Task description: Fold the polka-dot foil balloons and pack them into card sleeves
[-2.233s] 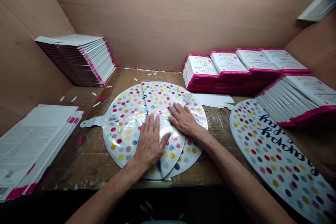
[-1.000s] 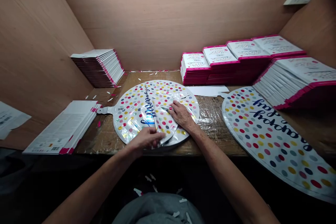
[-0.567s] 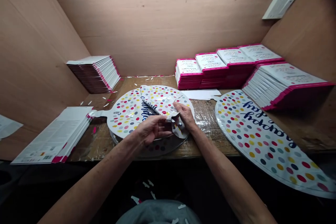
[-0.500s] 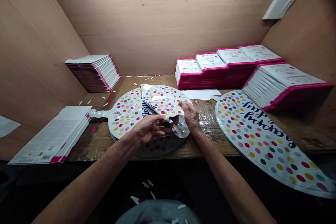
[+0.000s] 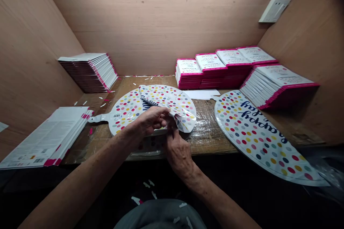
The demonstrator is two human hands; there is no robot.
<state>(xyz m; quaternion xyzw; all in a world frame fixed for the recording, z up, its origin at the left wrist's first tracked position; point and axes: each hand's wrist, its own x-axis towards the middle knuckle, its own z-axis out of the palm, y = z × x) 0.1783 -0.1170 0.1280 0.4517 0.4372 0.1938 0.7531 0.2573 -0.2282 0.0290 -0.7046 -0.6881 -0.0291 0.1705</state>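
Plywood walls [image 5: 150,18] box in a scuffed wooden bench [image 5: 212,139]. Straight ahead of you, a flat round foil balloon [image 5: 126,114] with colored polka dots lies on the bench, its tab pointing left and one part folded over on top. Your left hand [image 5: 149,120] lies on that fold with its fingers curled, though you cannot tell whether it grips. Your right hand [image 5: 178,154] comes up from the near edge, its fingers [image 5: 174,133] pinching the foil. The hands are close together, almost touching. The foil looks very light, thin, slippery and easy to crease, so the folded edge seems the best hold. A second dotted balloon [image 5: 255,136] lies to the right, near stacks of pink-edged packets [image 5: 188,73].
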